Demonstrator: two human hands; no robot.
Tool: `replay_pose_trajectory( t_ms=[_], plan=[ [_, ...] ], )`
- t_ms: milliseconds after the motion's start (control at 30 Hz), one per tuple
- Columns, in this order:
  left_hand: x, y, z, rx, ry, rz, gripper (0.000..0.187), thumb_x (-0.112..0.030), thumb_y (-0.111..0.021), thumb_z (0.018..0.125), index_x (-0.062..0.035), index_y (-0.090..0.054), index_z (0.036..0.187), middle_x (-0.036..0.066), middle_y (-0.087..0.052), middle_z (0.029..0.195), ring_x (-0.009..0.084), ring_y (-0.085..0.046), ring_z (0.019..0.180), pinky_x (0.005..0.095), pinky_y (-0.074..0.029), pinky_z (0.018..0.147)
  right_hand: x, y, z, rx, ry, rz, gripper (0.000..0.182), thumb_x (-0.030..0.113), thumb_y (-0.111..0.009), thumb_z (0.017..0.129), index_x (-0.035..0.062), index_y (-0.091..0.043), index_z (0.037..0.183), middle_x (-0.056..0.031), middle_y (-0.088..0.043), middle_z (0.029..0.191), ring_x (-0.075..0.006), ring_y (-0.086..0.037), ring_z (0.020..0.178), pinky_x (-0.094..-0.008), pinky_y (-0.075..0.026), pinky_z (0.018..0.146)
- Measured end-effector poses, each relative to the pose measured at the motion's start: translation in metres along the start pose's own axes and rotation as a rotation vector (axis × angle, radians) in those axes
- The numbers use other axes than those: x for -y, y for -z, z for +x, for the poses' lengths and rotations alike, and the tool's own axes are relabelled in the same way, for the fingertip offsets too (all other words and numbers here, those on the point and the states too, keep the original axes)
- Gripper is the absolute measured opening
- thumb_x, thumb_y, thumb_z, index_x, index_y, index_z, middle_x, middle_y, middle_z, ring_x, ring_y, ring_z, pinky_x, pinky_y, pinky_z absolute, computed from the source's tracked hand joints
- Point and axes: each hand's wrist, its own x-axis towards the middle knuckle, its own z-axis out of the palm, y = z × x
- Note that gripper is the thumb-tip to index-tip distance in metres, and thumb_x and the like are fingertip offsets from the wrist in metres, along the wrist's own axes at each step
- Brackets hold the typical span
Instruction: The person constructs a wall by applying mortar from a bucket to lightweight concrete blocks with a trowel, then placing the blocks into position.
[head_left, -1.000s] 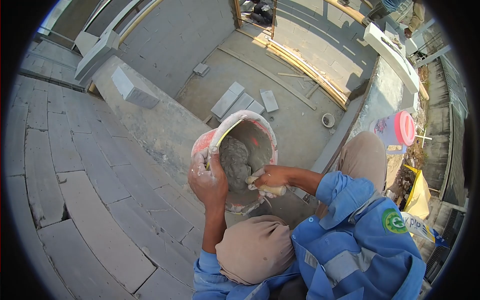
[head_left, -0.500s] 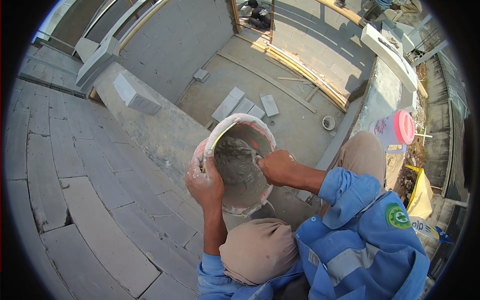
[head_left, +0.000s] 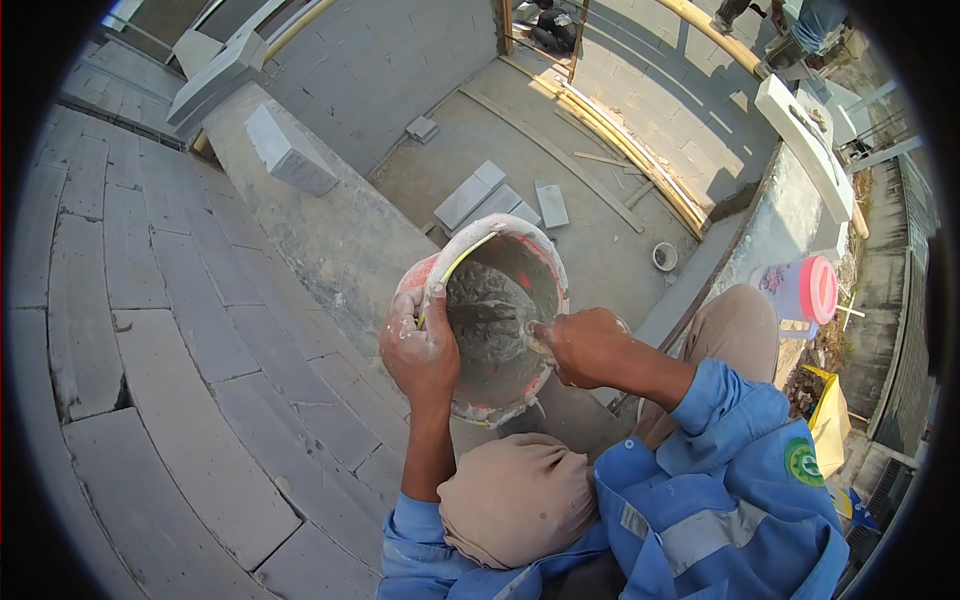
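Two hands on job: your left hand [head_left: 420, 350] clamps rim of red bucket [head_left: 495, 320], tilted toward you above knee. Right hand [head_left: 585, 345], fingers closed round tool handle, works grey mortar [head_left: 485, 320] inside. Step looks like scooping a load. Next: steady bucket, lift load clear without spilling onto block wall [head_left: 150, 330].

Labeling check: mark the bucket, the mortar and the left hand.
bucket [head_left: 545, 262]: head view, far rim.
mortar [head_left: 485, 315]: head view, grey mass inside.
left hand [head_left: 418, 350]: head view, back of hand.
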Motion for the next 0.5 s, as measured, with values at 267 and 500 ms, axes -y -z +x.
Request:
replay_pose_trajectory(
  t_ms=[267,500],
  plan=[
    [0.010,-0.009,0.004,-0.077,-0.156,0.069,0.030,-0.027,-0.062,0.094,0.0023,-0.066,0.090,0.011,-0.062,0.071,0.0203,-0.055,0.063,0.0355,-0.044,0.062,-0.016,-0.041,0.080,-0.424,-0.040,-0.160,0.037,0.010,-0.056,0.082,-0.0036,-0.057,0.117,-0.0201,-0.064,0.088,-0.0333,-0.069,0.071,-0.0438,-0.054,0.054],
    [0.010,-0.002,0.010,-0.019,-0.047,-0.025,0.030,-0.027,-0.062,0.094,0.0027,-0.065,0.088,0.004,-0.056,0.067,0.0138,-0.048,0.062,0.0312,-0.041,0.060,0.035,-0.113,0.043,-0.633,0.399,-0.944,0.041,0.010,-0.054,0.083,-0.0100,-0.055,0.119,-0.0229,-0.064,0.087,-0.0323,-0.069,0.068,-0.0425,-0.054,0.050]
  ],
)
